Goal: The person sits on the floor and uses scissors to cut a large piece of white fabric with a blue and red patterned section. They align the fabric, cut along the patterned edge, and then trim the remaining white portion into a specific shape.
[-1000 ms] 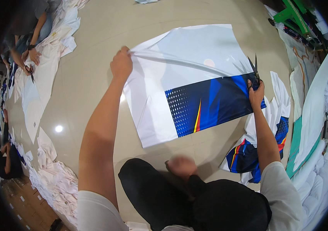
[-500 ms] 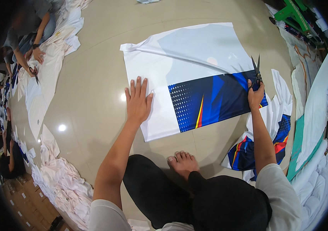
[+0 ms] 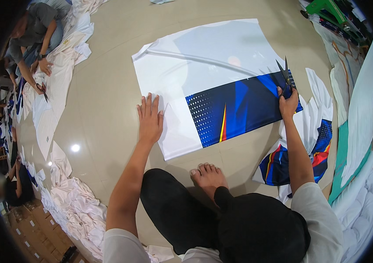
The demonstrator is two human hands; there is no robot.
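- Left hand (image 3: 151, 120): palm down, fingers extended and slightly spread, lying across the left edge of the cloth panel (image 3: 212, 48). Grip loose, nothing pinched in it.
- Right hand (image 3: 288, 104): grip closed round the handles of the dark scissors (image 3: 287, 79), at the right edge of the panel.
- Scissors: blades parted in a narrow V, tips pointing away from the person. Can't tell whether the blades touch the cloth; their shadow falls on the panel just left of them.
- Panel: spread on the tiled floor (image 3: 98, 105) in front of the person. Mostly white, with a dark blue printed block on the near side carrying white dots and a red-yellow spike. One long crease runs across the white part, the far left corner is slightly folded.
- Right of the panel, by the right forearm: a crumpled printed garment (image 3: 275, 168), white, blue, red and yellow.
- Person's bare foot (image 3: 210, 176): on the floor, near the panel's near edge.
- Left side: heap of pale cloth (image 3: 74, 206); beyond it a co-worker (image 3: 39, 28) with another pair of scissors (image 3: 43, 92) in hand.
- Far right: green frame (image 3: 328, 12).
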